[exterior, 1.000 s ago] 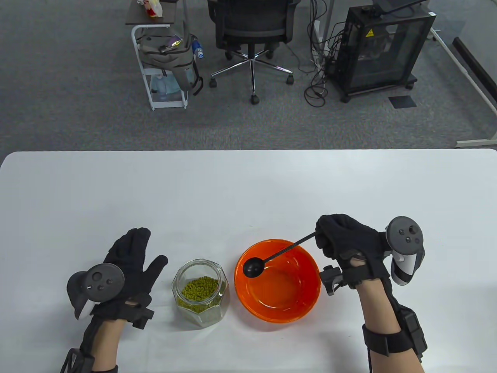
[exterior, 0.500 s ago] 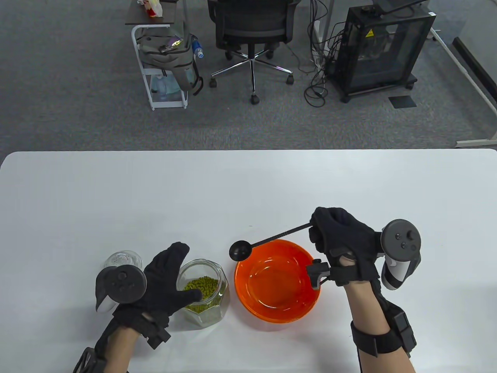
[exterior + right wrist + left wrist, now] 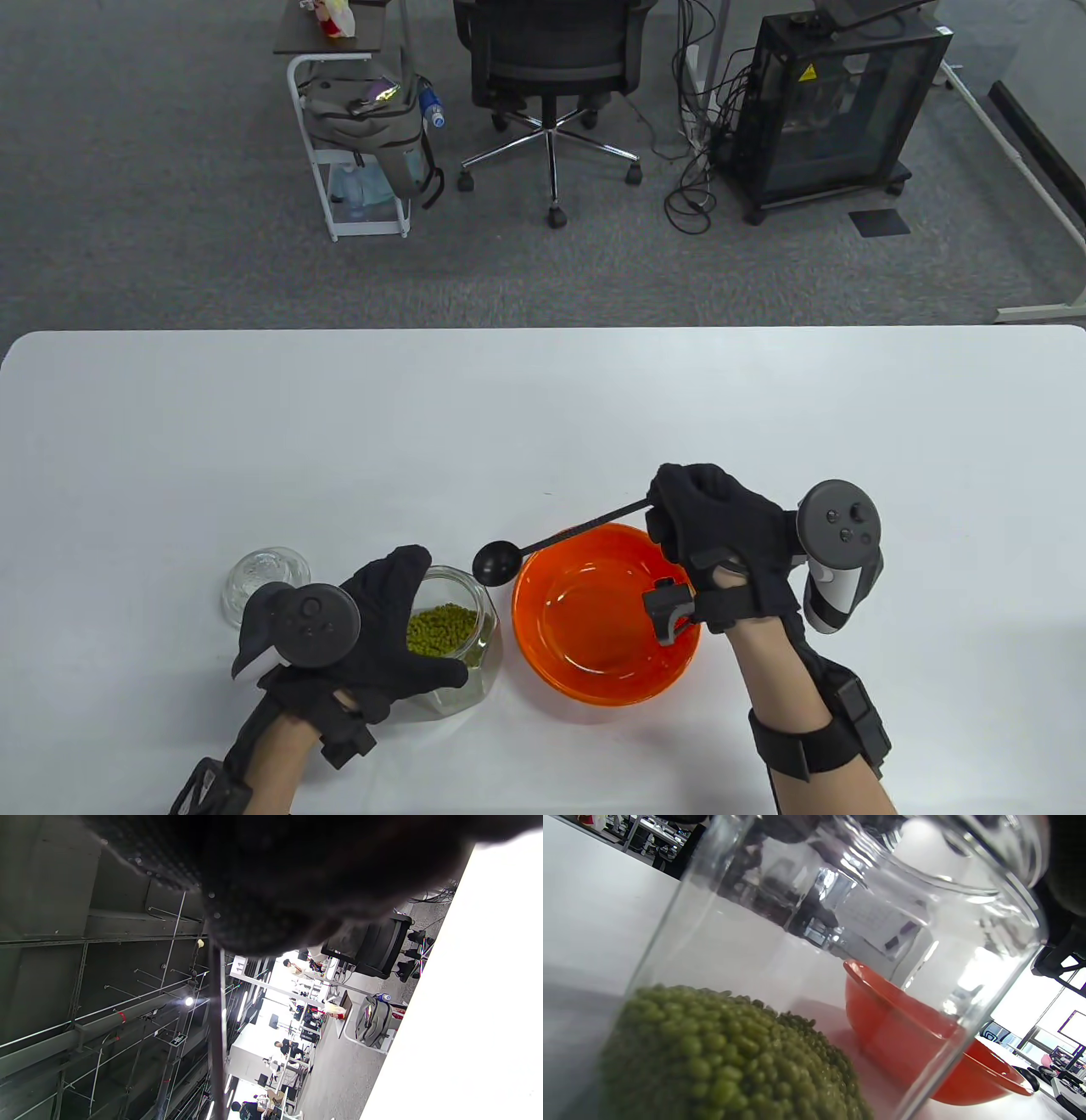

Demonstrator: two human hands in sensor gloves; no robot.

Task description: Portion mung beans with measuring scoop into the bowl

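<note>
A glass jar (image 3: pixel 471 632) of green mung beans (image 3: pixel 441 632) stands open at the front left of the white table. My left hand (image 3: pixel 386 624) wraps around its left side, fingers behind and thumb in front. Right of it sits the empty orange bowl (image 3: pixel 556 675). My right hand (image 3: pixel 691 518) grips the thin handle of the black measuring scoop (image 3: pixel 492 563), whose head hovers between the jar's mouth and the bowl's left rim. The left wrist view looks through the jar (image 3: pixel 925 942) at the beans (image 3: pixel 712 1060) and the bowl (image 3: pixel 903 1052). The right wrist view shows only glove and the scoop handle (image 3: pixel 216 1027).
A glass lid (image 3: pixel 263 577) lies on the table just left of my left hand. Beyond the table's far edge stand an office chair (image 3: pixel 551 59), a small cart (image 3: pixel 356 127) with a bag, and a black cabinet (image 3: pixel 836 102).
My left hand moved right and took hold of the jar, uncovering the glass lid. My right hand shifted left, carrying the scoop head from over the bowl to beside the jar's mouth.
</note>
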